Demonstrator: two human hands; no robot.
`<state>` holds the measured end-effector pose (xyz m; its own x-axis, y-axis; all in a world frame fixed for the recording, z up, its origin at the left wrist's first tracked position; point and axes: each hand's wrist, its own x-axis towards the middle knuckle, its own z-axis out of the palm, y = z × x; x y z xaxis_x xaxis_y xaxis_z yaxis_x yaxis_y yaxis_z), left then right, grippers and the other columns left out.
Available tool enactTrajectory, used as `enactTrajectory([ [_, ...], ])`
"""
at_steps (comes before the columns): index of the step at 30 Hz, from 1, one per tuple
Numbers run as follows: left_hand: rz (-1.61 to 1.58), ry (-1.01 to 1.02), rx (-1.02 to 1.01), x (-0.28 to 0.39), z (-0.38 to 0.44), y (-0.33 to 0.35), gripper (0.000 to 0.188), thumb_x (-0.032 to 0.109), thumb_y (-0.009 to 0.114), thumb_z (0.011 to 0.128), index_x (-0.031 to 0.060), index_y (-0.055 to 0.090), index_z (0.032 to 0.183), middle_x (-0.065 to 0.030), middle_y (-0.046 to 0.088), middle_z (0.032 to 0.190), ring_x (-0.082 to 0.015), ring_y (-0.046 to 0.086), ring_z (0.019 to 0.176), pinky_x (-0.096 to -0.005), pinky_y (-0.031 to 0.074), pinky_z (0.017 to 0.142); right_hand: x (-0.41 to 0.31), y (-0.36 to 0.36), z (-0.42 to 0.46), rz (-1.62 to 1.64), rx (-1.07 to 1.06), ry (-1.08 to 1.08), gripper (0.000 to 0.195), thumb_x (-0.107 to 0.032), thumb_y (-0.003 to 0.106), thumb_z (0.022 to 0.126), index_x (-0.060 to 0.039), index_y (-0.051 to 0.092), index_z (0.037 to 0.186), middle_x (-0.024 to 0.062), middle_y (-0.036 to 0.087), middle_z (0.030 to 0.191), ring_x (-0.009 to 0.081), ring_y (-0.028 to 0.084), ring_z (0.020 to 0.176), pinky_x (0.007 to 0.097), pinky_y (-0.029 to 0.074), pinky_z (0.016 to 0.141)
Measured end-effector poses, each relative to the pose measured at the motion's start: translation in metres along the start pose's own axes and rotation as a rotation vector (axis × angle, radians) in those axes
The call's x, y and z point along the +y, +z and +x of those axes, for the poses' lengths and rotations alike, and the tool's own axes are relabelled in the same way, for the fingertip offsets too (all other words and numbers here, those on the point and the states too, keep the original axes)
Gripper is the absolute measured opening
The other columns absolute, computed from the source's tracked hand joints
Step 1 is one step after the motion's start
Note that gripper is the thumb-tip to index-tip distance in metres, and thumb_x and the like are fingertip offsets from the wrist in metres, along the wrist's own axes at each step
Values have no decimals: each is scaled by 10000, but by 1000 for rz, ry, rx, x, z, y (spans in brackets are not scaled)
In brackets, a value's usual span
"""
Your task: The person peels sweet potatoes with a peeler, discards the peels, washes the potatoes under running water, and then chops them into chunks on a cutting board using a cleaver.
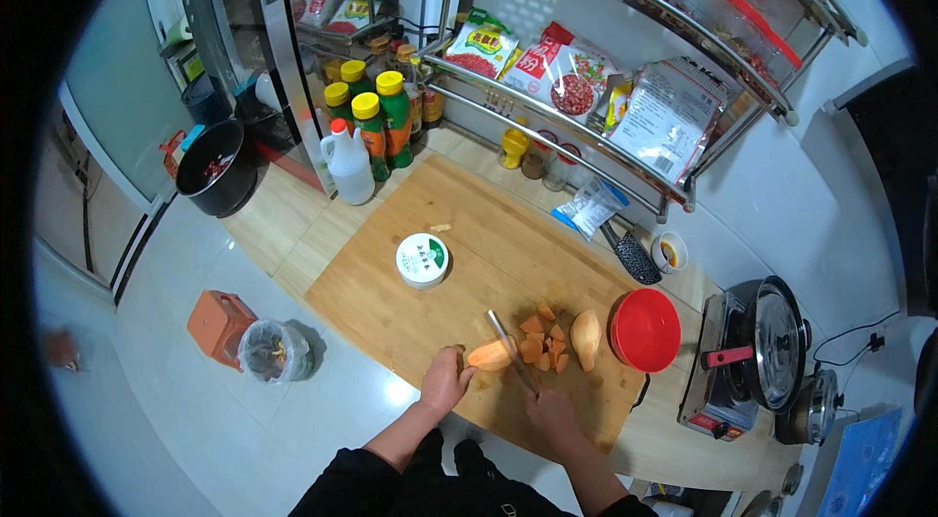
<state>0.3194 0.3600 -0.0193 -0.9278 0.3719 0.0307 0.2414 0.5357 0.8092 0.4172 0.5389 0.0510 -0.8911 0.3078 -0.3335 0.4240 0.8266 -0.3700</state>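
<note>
My left hand grips the left end of a peeled sweet potato lying on a wooden cutting board. In my right hand is a knife, its blade against the cut right end of that sweet potato. Several orange sweet potato chunks are heaped just right of the blade. Beyond them lies a second peeled sweet potato, whole as far as I can see. A red bowl stands at the board's right edge.
A round white tub stands on the board. Rightward, a lidded pan rests on a portable stove. A black-handled utensil and a small white bowl lie behind. A metal rack overhangs the counter. A lined bin stands on the floor.
</note>
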Motion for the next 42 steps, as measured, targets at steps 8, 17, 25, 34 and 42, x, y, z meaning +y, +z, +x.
enactTrajectory([
  [8, 52, 116, 8, 29, 15, 0, 532, 268, 683, 736, -10, 451, 1126, -200, 509, 1017, -363, 511, 934, -412, 439, 759, -12, -6, -7, 2, 109, -57, 304, -289, 467, 865, -19, 605, 874, 223, 605, 718, 405, 584, 671, 483, 466, 619],
  [17, 398, 113, -179, 27, 21, 4, 627, 359, 665, 735, -13, 418, 1174, -170, 507, 1026, -325, 513, 948, -412, 433, 768, -2, 14, 7, -49, -47, 3, 321, -288, 466, 863, 6, 592, 897, 234, 611, 729, 406, 598, 693, 477, 480, 633],
  [25, 393, 251, -232, 3, 34, 12, 611, 375, 670, 721, -9, 433, 1133, -165, 506, 1022, -319, 506, 941, -401, 410, 781, 27, 10, 28, 387, -175, 137, 431, -362, 508, 851, 54, 599, 918, 215, 615, 713, 340, 612, 651, 418, 460, 603],
  [34, 131, 173, -167, 9, 33, 8, 566, 351, 665, 741, 1, 446, 1127, -193, 530, 987, -369, 529, 881, -412, 446, 734, 66, 33, 27, 613, -84, 382, 468, -395, 563, 807, 70, 600, 840, 218, 592, 663, 301, 619, 659, 398, 457, 614],
  [42, -31, -52, -232, 39, 53, 14, 544, 344, 627, 785, 37, 430, 1189, -203, 596, 985, -371, 583, 869, -427, 472, 719, 29, 2, -7, 343, 105, 148, 412, -342, 556, 830, 55, 607, 732, 219, 586, 615, 324, 606, 585, 408, 459, 570],
])
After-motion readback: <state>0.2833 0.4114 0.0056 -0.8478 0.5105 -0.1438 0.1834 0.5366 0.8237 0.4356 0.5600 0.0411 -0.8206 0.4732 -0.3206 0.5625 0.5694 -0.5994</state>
